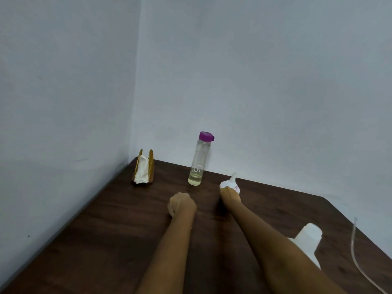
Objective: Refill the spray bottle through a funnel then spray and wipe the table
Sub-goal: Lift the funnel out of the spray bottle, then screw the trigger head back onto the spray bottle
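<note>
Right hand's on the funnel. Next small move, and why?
Probably lift the funnel with the right hand and carry it toward the white spray bottle near the table's right edge; the funnel isn't seated in any bottle yet.

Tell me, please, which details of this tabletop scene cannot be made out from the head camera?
- White plastic funnel: the right hand hides its bowl and the grip.
- White plastic spray bottle: its base sits behind the right forearm.
- Left hand: fingers curl under, out of sight.
- Thin clear tube: cut off by the frame edge.
</note>
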Demonstrator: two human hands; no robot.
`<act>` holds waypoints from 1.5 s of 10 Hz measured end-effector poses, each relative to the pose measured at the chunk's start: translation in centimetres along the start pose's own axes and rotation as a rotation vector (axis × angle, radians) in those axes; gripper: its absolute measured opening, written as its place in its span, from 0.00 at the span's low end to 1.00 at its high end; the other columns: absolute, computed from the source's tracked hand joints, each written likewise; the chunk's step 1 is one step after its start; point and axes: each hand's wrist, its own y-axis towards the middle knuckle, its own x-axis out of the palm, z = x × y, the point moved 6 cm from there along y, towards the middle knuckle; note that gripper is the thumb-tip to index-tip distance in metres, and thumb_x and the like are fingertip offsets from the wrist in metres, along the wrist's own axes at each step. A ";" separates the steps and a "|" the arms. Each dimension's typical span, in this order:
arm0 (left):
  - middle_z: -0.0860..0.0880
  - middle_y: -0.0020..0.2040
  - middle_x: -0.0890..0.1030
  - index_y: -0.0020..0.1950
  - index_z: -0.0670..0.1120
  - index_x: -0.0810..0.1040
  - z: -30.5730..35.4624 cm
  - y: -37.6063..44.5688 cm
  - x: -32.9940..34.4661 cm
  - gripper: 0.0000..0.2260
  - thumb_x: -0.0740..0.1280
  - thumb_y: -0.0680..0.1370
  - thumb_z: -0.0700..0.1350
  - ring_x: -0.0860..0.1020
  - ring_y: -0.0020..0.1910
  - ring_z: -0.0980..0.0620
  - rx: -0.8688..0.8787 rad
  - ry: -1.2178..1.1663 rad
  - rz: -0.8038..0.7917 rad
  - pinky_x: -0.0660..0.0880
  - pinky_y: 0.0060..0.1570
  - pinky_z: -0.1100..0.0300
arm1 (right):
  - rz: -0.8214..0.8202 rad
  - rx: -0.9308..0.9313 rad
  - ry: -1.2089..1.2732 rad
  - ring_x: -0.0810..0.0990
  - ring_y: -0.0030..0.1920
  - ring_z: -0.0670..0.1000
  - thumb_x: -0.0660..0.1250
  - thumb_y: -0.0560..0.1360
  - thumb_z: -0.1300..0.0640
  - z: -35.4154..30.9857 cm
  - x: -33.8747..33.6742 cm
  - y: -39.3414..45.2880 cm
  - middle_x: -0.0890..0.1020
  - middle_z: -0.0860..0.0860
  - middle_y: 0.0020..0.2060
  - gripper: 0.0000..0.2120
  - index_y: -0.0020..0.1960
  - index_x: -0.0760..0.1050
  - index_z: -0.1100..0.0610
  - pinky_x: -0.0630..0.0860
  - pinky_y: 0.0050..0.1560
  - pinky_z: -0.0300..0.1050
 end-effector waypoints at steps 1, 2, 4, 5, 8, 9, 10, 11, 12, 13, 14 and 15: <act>0.46 0.64 0.77 0.66 0.44 0.75 0.0 -0.5 -0.2 0.14 0.61 0.80 0.42 0.78 0.61 0.49 0.002 0.057 -0.026 0.72 0.39 0.61 | 0.076 -0.023 0.246 0.65 0.33 0.40 0.26 0.44 0.32 0.0 -0.6 -0.2 0.61 0.46 0.31 0.36 0.34 0.62 0.48 0.66 0.30 0.28; 0.46 0.64 0.77 0.66 0.44 0.75 0.2 0.2 0.2 0.15 0.61 0.80 0.42 0.78 0.61 0.49 -0.013 0.012 -0.023 0.74 0.40 0.62 | 0.167 0.015 0.127 0.64 0.33 0.40 0.23 0.59 0.34 0.7 0.2 0.6 0.67 0.45 0.34 0.37 0.37 0.66 0.51 0.62 0.33 0.27; 0.46 0.67 0.74 0.69 0.42 0.71 -0.3 -0.4 0.2 0.20 0.67 0.77 0.44 0.74 0.66 0.49 -0.028 -0.061 0.019 0.74 0.57 0.60 | 0.133 0.118 0.240 0.74 0.65 0.58 0.56 0.79 0.68 0.1 -3.1 -2.3 0.75 0.59 0.63 0.15 0.63 0.73 0.64 0.71 0.63 0.49; 0.45 0.67 0.74 0.69 0.42 0.70 -0.6 -1.2 -0.1 0.26 0.73 0.73 0.47 0.74 0.66 0.49 -0.010 -0.072 0.009 0.74 0.58 0.60 | 0.118 0.079 0.251 0.74 0.65 0.58 0.58 0.78 0.66 -0.4 -4.8 -3.3 0.76 0.58 0.63 0.16 0.64 0.72 0.63 0.64 0.69 0.52; 0.48 0.65 0.75 0.68 0.46 0.71 -0.6 -3.5 -0.1 0.24 0.72 0.74 0.50 0.75 0.64 0.51 0.015 0.041 0.051 0.74 0.56 0.61 | 0.252 -0.059 0.325 0.76 0.61 0.56 0.63 0.76 0.59 2.4 -13.2 -7.4 0.78 0.56 0.59 0.14 0.61 0.74 0.60 0.69 0.61 0.49; 0.49 0.64 0.75 0.67 0.47 0.72 0.3 -4.8 0.6 0.17 0.67 0.78 0.47 0.76 0.62 0.53 0.070 0.136 0.121 0.75 0.54 0.62 | 0.345 -0.021 0.354 0.75 0.62 0.55 0.62 0.76 0.60 7.0 -14.5 -10.7 0.78 0.54 0.60 0.15 0.62 0.75 0.58 0.69 0.61 0.49; 0.51 0.62 0.77 0.64 0.48 0.76 1.7 -6.8 1.3 0.13 0.60 0.81 0.43 0.78 0.59 0.55 0.129 0.213 0.230 0.77 0.53 0.64 | 0.448 0.081 0.426 0.74 0.64 0.54 0.60 0.76 0.61 13.1 -13.9 -14.8 0.77 0.54 0.63 0.17 0.65 0.72 0.58 0.69 0.62 0.48; 0.52 0.61 0.78 0.63 0.49 0.77 3.2 -9.6 2.9 0.13 0.58 0.81 0.41 0.78 0.58 0.55 0.184 0.255 0.271 0.77 0.52 0.63 | 0.478 0.229 0.527 0.74 0.64 0.54 0.61 0.77 0.60 18.9 -11.2 -18.8 0.76 0.55 0.64 0.18 0.66 0.71 0.57 0.70 0.62 0.47; 0.52 0.60 0.78 0.61 0.50 0.77 5.1 -13.4 4.1 0.14 0.56 0.82 0.40 0.78 0.58 0.55 0.239 0.232 0.340 0.75 0.52 0.63 | 0.407 0.367 0.560 0.74 0.64 0.56 0.62 0.76 0.59 23.8 -6.6 -23.0 0.76 0.57 0.63 0.19 0.66 0.71 0.59 0.71 0.61 0.48; 0.50 0.63 0.76 0.66 0.48 0.73 7.1 -16.4 4.6 0.14 0.56 0.82 0.43 0.76 0.61 0.51 0.315 0.176 0.415 0.74 0.55 0.60 | 0.303 0.486 0.541 0.75 0.62 0.59 0.61 0.75 0.59 27.1 -1.7 -27.4 0.77 0.59 0.62 0.17 0.63 0.72 0.62 0.73 0.58 0.49; 0.46 0.69 0.72 0.74 0.45 0.63 9.7 -17.5 4.4 0.27 0.60 0.80 0.57 0.71 0.68 0.48 0.453 -0.110 0.323 0.71 0.61 0.55 | 0.167 0.608 0.476 0.76 0.61 0.58 0.60 0.77 0.58 29.7 3.0 -31.3 0.77 0.58 0.60 0.16 0.63 0.72 0.62 0.74 0.56 0.48; 0.44 0.74 0.66 0.78 0.44 0.56 12.4 -18.9 3.8 0.41 0.67 0.73 0.62 0.64 0.73 0.46 0.568 -0.473 0.179 0.65 0.69 0.50 | 0.001 0.661 0.456 0.79 0.58 0.55 0.62 0.75 0.55 31.3 6.9 -34.0 0.80 0.55 0.57 0.14 0.58 0.75 0.59 0.73 0.48 0.44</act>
